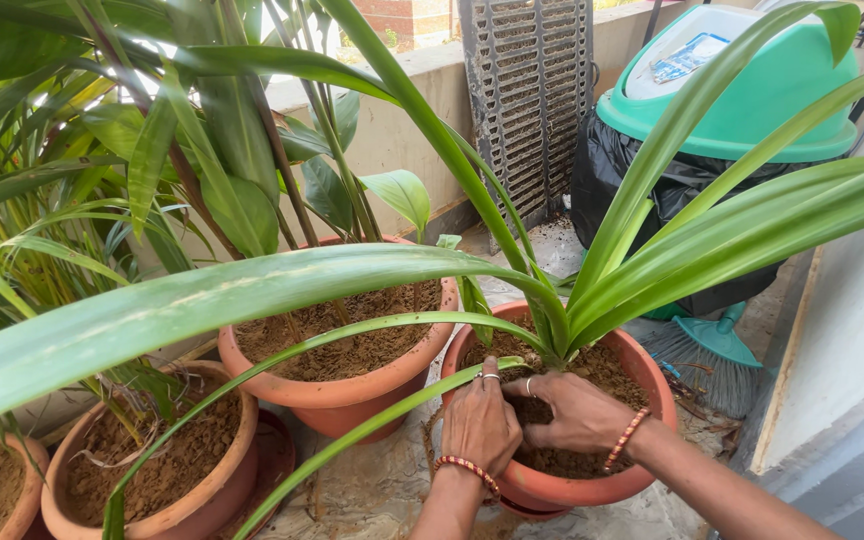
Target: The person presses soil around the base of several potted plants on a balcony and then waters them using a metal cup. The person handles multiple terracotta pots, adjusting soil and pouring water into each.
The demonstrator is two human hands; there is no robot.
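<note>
1. Head view, nearest the camera: both forearms come up from the bottom edge, each with a beaded bracelet at the wrist, and meet over the near rim of the terracotta pot (562, 490) that stands on the stone floor (372, 490).
2. The left hand (480, 425) is arched, knuckles up, fingers curled down into the soil (602, 370); ringed fingers (490, 378) point toward the plant's base. It looks clenched on earth, though what it grips, if anything, is hidden.
3. The right hand (577, 410) lies flatter, palm down, fingers pressed into the same soil just beside the left, thumbs nearly touching.
4. To work this well, I judge the hands should press evenly round the stem, keeping clear of the white base of the long-leaved plant (552, 345) so its roots are not torn.
5. Left of it stand a second pot (352, 395) touching its rim and a third pot (152, 520) nearer the left corner.
6. Farther back: a broom head (717, 345), a green-lidded bin (742, 100) and a grating (532, 100) against the wall.
</note>
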